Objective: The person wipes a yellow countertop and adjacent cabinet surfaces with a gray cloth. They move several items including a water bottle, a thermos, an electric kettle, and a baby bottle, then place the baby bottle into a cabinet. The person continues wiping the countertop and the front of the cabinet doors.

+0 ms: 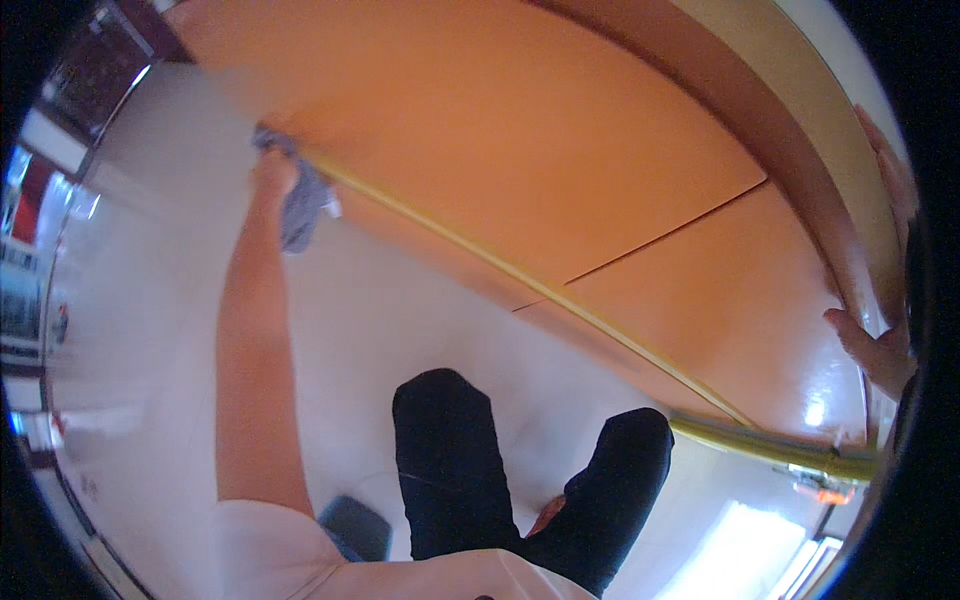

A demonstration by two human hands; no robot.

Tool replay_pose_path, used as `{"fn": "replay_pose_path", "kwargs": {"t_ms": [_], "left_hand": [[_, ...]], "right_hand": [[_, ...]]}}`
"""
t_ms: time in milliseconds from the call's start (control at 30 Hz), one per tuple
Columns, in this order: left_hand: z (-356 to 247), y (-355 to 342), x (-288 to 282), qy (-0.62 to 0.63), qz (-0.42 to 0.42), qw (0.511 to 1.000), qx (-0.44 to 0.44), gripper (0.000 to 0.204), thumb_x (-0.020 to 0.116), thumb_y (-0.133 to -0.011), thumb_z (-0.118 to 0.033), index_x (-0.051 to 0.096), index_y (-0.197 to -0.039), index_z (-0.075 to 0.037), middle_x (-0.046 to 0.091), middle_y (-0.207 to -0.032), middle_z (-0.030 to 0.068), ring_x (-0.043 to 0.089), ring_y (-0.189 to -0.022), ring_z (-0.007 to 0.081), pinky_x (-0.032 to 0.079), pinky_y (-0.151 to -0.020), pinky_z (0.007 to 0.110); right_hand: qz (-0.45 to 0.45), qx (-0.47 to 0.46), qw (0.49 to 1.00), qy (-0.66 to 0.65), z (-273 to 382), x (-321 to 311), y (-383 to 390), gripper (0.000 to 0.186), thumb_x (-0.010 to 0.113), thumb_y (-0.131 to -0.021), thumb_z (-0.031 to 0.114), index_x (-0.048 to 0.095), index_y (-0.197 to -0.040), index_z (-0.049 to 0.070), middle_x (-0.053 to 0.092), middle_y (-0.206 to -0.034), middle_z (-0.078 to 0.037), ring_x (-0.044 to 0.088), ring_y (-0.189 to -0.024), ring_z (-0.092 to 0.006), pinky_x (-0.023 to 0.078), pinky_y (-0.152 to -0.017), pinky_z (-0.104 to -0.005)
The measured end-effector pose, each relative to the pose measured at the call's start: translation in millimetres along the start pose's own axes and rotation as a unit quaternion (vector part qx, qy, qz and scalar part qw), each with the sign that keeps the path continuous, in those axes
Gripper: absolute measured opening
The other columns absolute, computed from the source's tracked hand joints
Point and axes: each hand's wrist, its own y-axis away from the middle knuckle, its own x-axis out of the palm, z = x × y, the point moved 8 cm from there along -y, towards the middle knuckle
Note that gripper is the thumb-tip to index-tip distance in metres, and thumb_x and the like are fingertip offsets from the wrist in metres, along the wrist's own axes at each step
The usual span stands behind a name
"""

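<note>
Grey cloth [302, 218] hangs in the upper left of the frame, bunched in the left grip [274, 175], whose fingers are closed on it at the upper end of a yellow strip [470, 250]. This strip crosses an orange panel [480, 120] slantwise toward the lower right. At the right edge, the right grip [882, 355] lies by a tan rim [800, 90], thumb spread from the fingers; the frame cuts it, so how firmly it holds cannot be told. Dark trousers [448, 465] fill the lower middle, over a pale floor [370, 310].
</note>
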Motion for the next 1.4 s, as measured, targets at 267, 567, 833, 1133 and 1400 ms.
{"fn": "replay_pose_path", "kwargs": {"t_ms": [267,567,833,1133,1400], "left_hand": [[73.9,-77.9,-4.0,-0.087,-0.015,0.996,0.015,0.04,0.045,-0.088,-0.031,0.049,-0.12,-0.007,0.054,-0.117,0.0248,0.052,-0.11,0.0408,0.043,-0.091,0.051],[48.0,-65.6,-31.6,-0.082,0.003,0.993,0.087,0.037,0.046,-0.087,-0.029,0.055,-0.11,-0.002,0.059,-0.109,0.025,0.057,-0.1,0.0417,0.044,-0.089,0.051],[-54.9,46.8,-132.0,-0.055,0.074,0.983,0.156,0.037,0.049,-0.087,-0.029,0.056,-0.105,0.002,0.06,-0.104,0.0266,0.06,-0.094,0.0417,0.047,-0.084,0.05],[-162.0,147.7,-239.8,0.034,0.066,0.965,0.253,0.036,0.045,-0.084,-0.027,0.053,-0.103,0.002,0.057,-0.103,0.0256,0.06,-0.088,0.0427,0.05,-0.077,0.051],[-153.9,148.3,-296.0,0.132,0.095,0.922,0.352,0.033,0.05,-0.082,-0.025,0.056,-0.097,0.003,0.061,-0.091,0.0256,0.06,-0.089,0.0414,0.048,-0.077,0.049]], "right_hand": [[0.013,0.125,0.992,0.012,12.9,4.1,-21.0,0.071,0.069,-0.07,0.018,0.039,-0.135,0.012,0.04,-0.136,-0.014,0.039,-0.126,-0.033,0.036,-0.103,-0.0427],[0.059,0.132,0.982,0.12,23.9,-17.1,-73.1,0.071,0.071,-0.071,0.018,0.04,-0.135,0.011,0.04,-0.135,-0.017,0.041,-0.125,-0.033,0.038,-0.102,-0.0409],[-0.083,-0.098,0.99,-0.056,61.5,-87.1,-188.3,0.071,0.059,-0.077,0.019,0.029,-0.14,0.008,0.035,-0.136,-0.022,0.04,-0.123,-0.0346,0.034,-0.104,-0.0385],[-0.211,-0.005,0.977,0.041,60.2,-212.2,-310.5,0.054,0.063,-0.073,0.017,0.05,-0.124,0.011,0.05,-0.124,-0.019,0.048,-0.116,-0.0334,0.041,-0.096,-0.0421],[-0.493,0.04,0.817,-0.297,166.5,-155.2,-253.4,0.043,0.062,-0.064,0.007,0.061,-0.106,0.012,0.052,-0.113,-0.012,0.049,-0.106,-0.0318,0.035,-0.093,-0.0538]]}}
